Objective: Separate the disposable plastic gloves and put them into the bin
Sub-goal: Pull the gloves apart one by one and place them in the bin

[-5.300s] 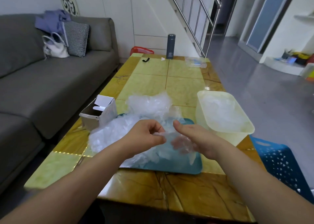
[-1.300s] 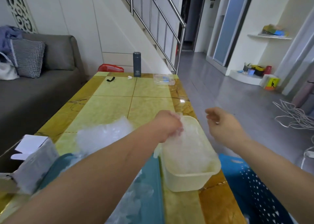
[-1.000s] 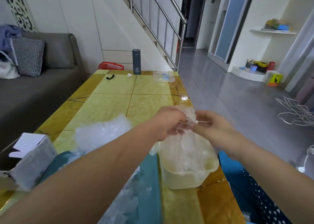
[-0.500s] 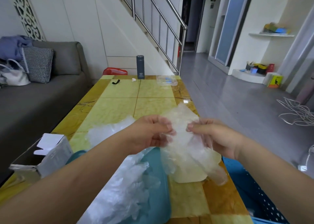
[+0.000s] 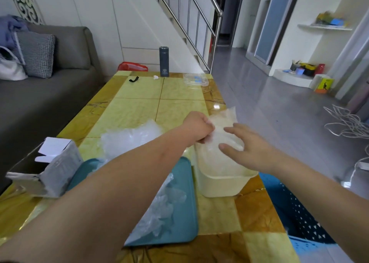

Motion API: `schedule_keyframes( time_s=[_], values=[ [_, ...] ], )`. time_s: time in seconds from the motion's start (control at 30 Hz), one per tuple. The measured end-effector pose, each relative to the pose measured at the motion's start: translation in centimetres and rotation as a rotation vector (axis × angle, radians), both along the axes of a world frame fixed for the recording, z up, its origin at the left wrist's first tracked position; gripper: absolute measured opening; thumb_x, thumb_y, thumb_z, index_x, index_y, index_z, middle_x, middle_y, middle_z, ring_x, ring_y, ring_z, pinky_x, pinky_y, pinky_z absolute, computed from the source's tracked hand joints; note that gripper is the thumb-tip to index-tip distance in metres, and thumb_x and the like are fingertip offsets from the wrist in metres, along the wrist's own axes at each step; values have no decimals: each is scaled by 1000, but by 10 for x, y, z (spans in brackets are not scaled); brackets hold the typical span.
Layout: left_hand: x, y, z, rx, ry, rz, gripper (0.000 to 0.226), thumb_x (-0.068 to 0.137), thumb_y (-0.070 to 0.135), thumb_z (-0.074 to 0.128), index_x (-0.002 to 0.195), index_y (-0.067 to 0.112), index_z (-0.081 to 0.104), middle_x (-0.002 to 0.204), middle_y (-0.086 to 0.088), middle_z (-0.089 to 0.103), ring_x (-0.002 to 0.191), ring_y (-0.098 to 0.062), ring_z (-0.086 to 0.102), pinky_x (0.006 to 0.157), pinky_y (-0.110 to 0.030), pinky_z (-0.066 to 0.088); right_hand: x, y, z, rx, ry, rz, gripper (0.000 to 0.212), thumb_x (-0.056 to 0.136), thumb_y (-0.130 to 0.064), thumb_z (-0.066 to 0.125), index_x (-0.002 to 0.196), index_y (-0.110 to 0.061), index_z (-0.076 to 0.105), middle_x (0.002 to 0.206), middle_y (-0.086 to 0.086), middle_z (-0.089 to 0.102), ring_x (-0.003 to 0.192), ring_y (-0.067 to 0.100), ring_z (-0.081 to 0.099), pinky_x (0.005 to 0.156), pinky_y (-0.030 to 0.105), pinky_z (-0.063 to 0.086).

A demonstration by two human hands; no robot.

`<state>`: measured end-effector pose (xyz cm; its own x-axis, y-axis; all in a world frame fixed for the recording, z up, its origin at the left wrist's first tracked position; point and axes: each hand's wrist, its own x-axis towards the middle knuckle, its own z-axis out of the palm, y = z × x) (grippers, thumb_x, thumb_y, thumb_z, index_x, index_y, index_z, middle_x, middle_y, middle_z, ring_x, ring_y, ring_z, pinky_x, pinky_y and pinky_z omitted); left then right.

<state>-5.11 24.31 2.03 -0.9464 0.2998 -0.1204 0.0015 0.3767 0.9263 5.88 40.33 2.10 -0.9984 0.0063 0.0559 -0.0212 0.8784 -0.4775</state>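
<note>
Soft daylight fills the room, brightest over on the right. A small glare spot sits on the glossy table, and the grey floor shines. Shadows are faint. The wide lens bows the edges, and the far shelf looks smeared.

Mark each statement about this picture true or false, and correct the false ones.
1. The left hand grips a glove over the cream bin. True.
2. The right hand is clenched in a fist. False: its fingers are spread open.
3. The teal tray lies left of the cream bin. True.
4. The dark flask lies on its side. False: it stands upright at the table's far end.
</note>
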Motion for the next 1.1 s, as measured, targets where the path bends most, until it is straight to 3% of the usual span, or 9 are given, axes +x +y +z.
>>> schedule_keyframes(
  time_s=[0.07,0.17,0.33,0.47,0.6,0.8,0.9,0.97,1.1],
  values=[
    [-3,9,-7,-123,58,-26,15,90,11,73,83,12,60,77,-17,70,67,-35,74,69,-46,65,-6,-6,-13,58,-181,60,82,90,-71,53,159,-34,30,166,-5,26,155,13,18,121,32,20],
    [-4,14,-11,-150,103,-23,25,82,16,83,91,11,60,80,-11,68,77,-38,76,73,-50,64,-24,-14,-25,152,-315,61,89,82,-78,50,159,-45,18,162,-3,31,146,24,37,116,44,37],
    [-4,-15,-12,-301,327,28,25,89,27,72,112,17,71,114,1,69,105,-20,66,92,-34,57,-53,-41,-35,371,-486,52,78,94,-52,54,160,-46,12,152,4,47,126,33,54,107,43,46],
    [13,-38,-21,-365,331,-14,10,89,18,69,97,17,75,99,8,65,95,-15,65,87,-31,56,-62,-48,-47,366,-635,52,78,86,-37,52,160,-35,26,157,4,44,135,32,48,113,44,40],
    [23,-35,-26,-368,424,-47,10,86,18,72,95,20,77,101,7,67,91,-13,65,84,-26,53,-66,-45,-36,372,-593,21,67,97,-26,54,159,-28,30,160,7,40,141,30,44,114,38,36],
    [39,-28,-41,-494,451,-112,23,91,27,65,108,16,76,113,-3,72,105,-25,67,91,-37,57,-72,-60,-42,512,-568,21,59,104,-22,49,159,-11,30,162,15,34,148,29,34,120,35,22],
    [48,-44,-40,-390,479,-96,29,97,26,61,124,18,69,130,-4,63,117,-23,61,100,-36,50,-61,-55,-32,378,-541,-60,62,96,-19,57,156,-18,38,152,14,47,133,32,50,109,37,40],
    [55,-70,-42,-370,482,-51,27,98,23,60,124,19,68,129,-3,60,116,-22,60,101,-37,49,-54,-54,-18,326,-452,-93,70,92,-29,66,156,-22,38,150,9,51,121,28,58,98,33,44],
    [81,-125,-62,-626,428,-106,20,94,36,63,109,26,72,115,5,60,106,-20,63,90,-39,53,-34,-70,6,478,-244,-94,52,93,-41,64,142,-23,57,145,4,56,130,31,54,108,42,43]
  ],
)
